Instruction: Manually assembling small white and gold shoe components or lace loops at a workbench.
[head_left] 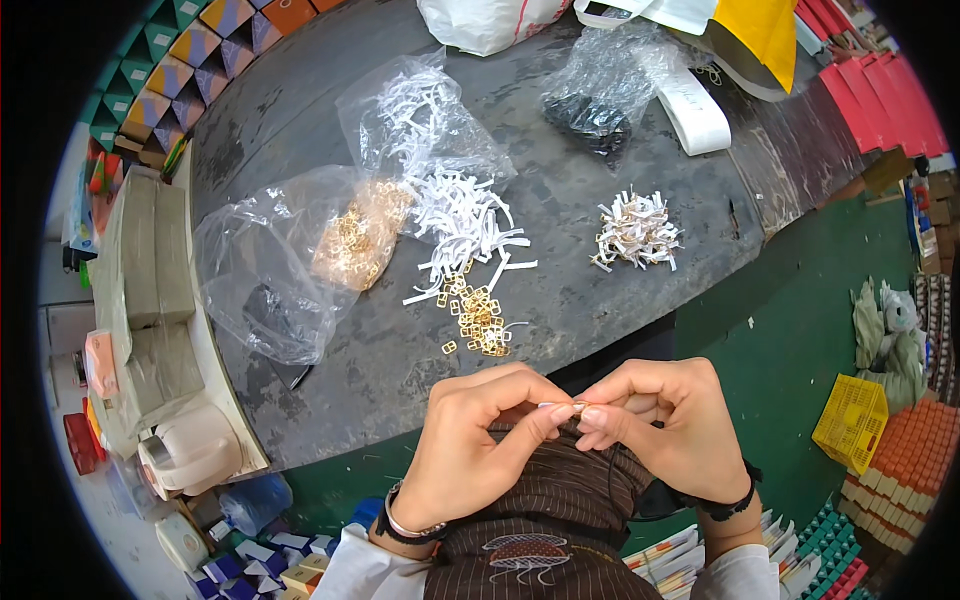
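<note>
Green floor (800, 300) showed to the right of and below a dark, scuffed table (590, 315). At lower centre of the frame, two hands met: the left hand (485, 435) and the right hand (670, 430), both pinching one small pale piece (562, 405) between thumb and fingers. It looked thin and whitish, its shape mostly covered by the fingertips. Just beyond, at centre, lay one heap of gold buckles (480, 318), dozens of small two-slot frames overlapping too much to count exactly. Touching it above, one tangle of narrow white strips (455, 212) spilled from one clear bag (475, 140). Right of centre sat one cluster of white strips and gold bits (637, 232). One yellow crate (850, 422) stood at the right edge.
</note>
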